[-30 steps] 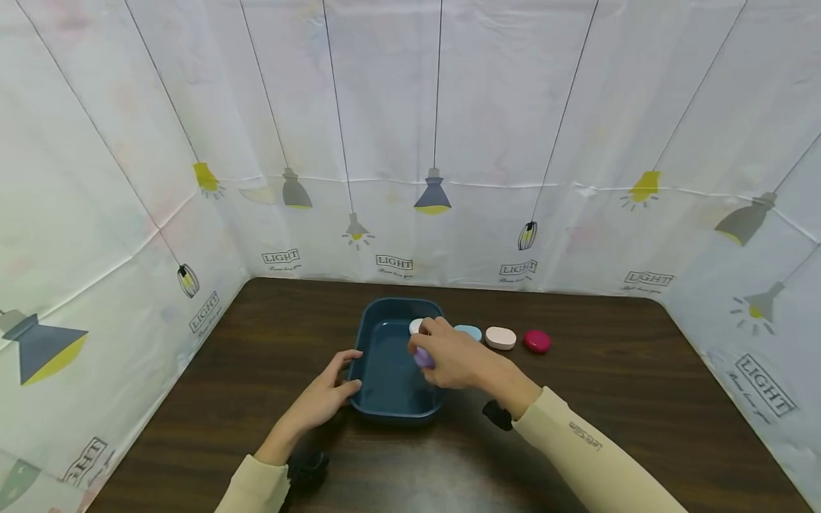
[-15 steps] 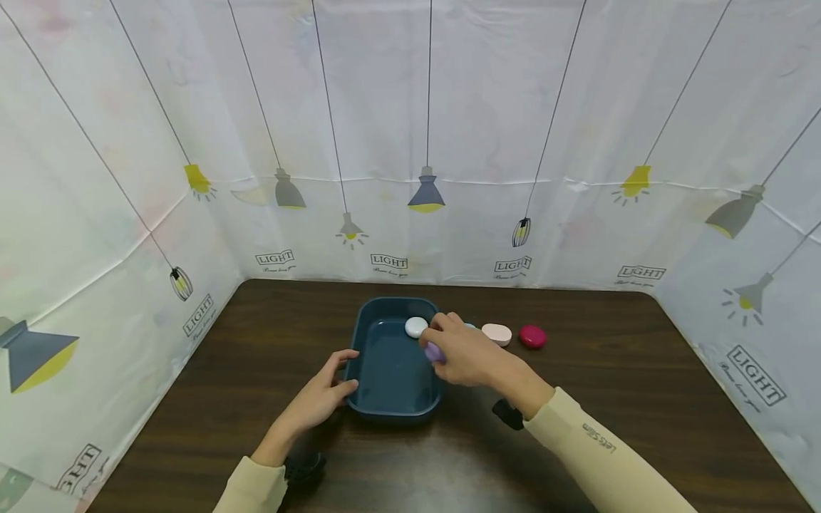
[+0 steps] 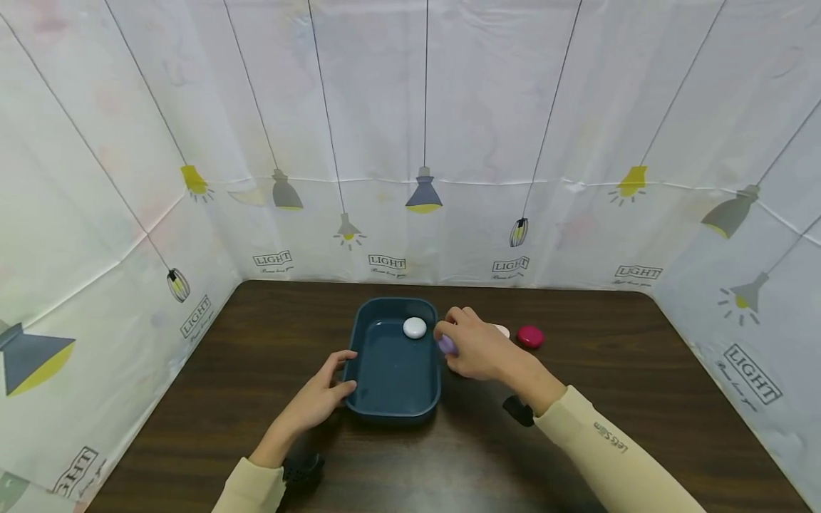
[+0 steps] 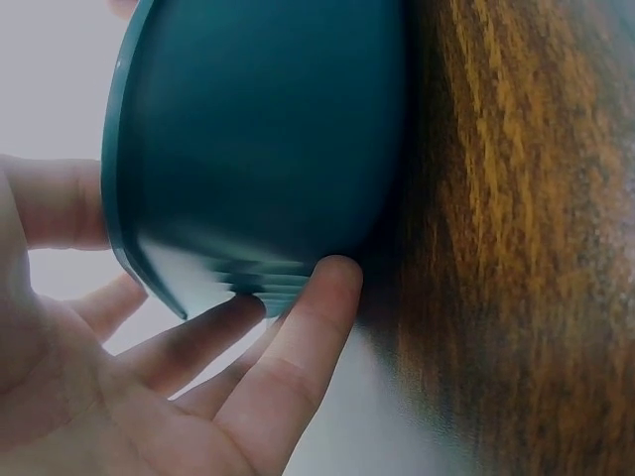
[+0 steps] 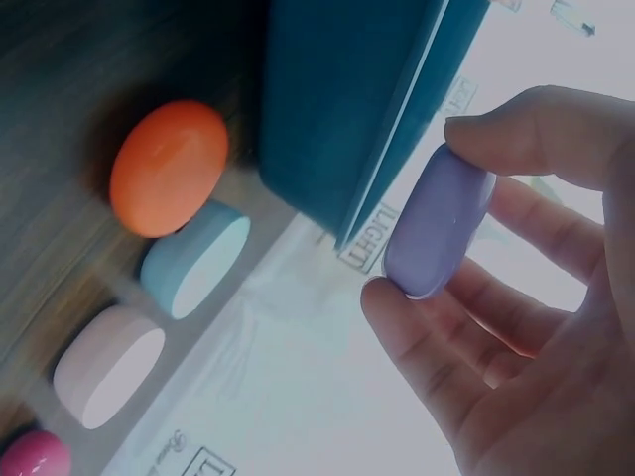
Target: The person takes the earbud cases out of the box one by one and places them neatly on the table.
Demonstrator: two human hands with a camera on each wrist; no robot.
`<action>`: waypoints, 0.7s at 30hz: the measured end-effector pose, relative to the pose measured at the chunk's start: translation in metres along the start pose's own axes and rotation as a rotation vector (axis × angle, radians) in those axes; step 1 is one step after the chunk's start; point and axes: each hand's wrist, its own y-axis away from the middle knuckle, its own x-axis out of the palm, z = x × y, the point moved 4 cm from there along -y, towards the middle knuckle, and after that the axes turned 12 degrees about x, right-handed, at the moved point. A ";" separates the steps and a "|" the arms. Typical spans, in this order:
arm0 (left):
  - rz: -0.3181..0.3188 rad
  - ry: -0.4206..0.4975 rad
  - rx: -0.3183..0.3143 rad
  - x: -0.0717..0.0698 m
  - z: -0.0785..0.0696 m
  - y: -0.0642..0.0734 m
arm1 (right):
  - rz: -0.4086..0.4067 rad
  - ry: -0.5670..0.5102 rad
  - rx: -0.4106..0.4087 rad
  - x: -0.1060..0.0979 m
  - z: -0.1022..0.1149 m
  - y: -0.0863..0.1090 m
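Note:
My right hand pinches a smooth purple oval soap-like bar between thumb and fingertips, just outside the tub's right rim in the head view. Below it in the right wrist view lie an orange oval piece and a light blue one, both hidden in the head view. At the left wall of a dark blue rectangular tub, my left hand holds on, one digit over the rim and other fingertips against the outside wall. A white oval piece lies in the tub's far right part.
A pale pink piece, partly hidden by the right hand in the head view, and a crimson round piece continue the row right of the tub. The dark wooden table meets a lamp-printed white curtain behind.
My right hand has moved right with the purple bar, from over the tub to past its right rim. The white piece now shows fully. My left hand keeps its hold.

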 end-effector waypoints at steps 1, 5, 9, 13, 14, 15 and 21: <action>0.000 -0.005 -0.002 0.000 0.000 0.000 | -0.001 -0.001 0.008 -0.001 -0.002 0.000; 0.002 -0.013 -0.001 0.000 0.000 0.000 | 0.007 -0.003 0.040 -0.002 -0.011 0.003; 0.006 -0.008 0.004 0.000 -0.001 0.001 | 0.009 -0.003 0.054 -0.003 -0.021 0.005; 0.005 -0.007 0.002 0.001 -0.001 0.001 | 0.002 0.002 0.071 -0.004 -0.030 0.008; 0.003 -0.007 -0.002 0.001 -0.001 0.001 | 0.001 0.002 0.077 -0.005 -0.033 0.009; 0.000 -0.006 -0.004 0.001 -0.001 0.001 | -0.002 0.002 0.079 -0.005 -0.035 0.010; -0.014 0.004 -0.018 0.001 -0.001 0.000 | -0.015 -0.008 0.093 -0.005 -0.047 0.012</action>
